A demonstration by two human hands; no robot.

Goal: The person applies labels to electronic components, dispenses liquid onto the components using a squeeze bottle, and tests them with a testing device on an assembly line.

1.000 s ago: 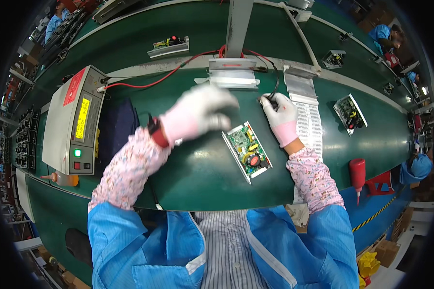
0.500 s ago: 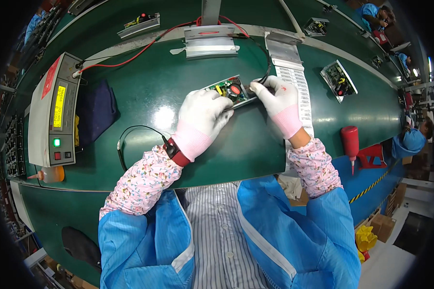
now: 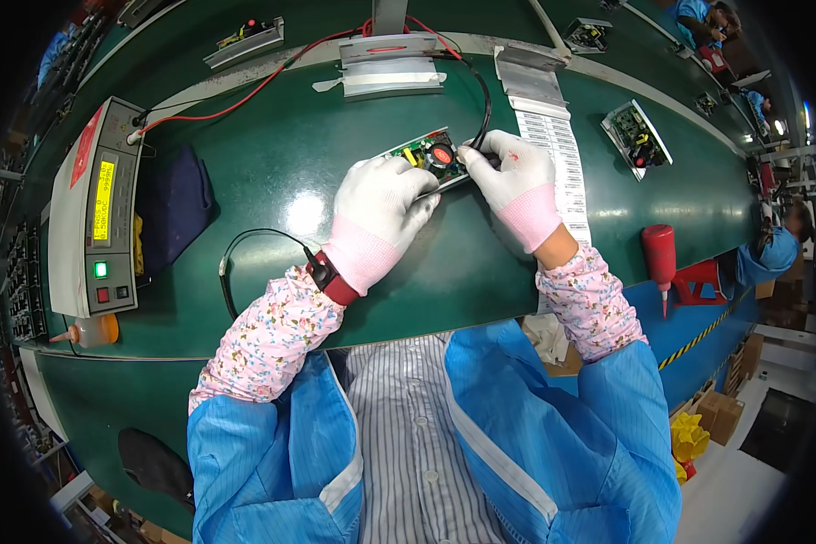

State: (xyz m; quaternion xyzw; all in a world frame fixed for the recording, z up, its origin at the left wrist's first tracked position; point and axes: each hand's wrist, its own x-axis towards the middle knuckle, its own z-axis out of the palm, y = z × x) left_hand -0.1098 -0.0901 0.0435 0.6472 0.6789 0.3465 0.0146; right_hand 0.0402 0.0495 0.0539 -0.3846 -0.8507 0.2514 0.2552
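We've got the circuit board [image 3: 429, 160] mid-belt, toward the far edge of the green conveyor [image 3: 272, 172]. Left hand [image 3: 383, 201] clasps its near end, right hand [image 3: 514, 178] pinches the black cable [image 3: 486, 100] end. Looks light, stiff, fragile w/ exposed parts; we'd grip by edges only.

four circuit boards [image 3: 429, 156], one tester [image 3: 95, 210]; two bottles [image 3: 659, 256]

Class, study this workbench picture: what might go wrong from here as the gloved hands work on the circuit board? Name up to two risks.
1. The left hand and right hand hold the circuit board with one end raised off the green table; it may slip and drop.
2. The black cable runs to the board's right end; a tug might strain that connection.
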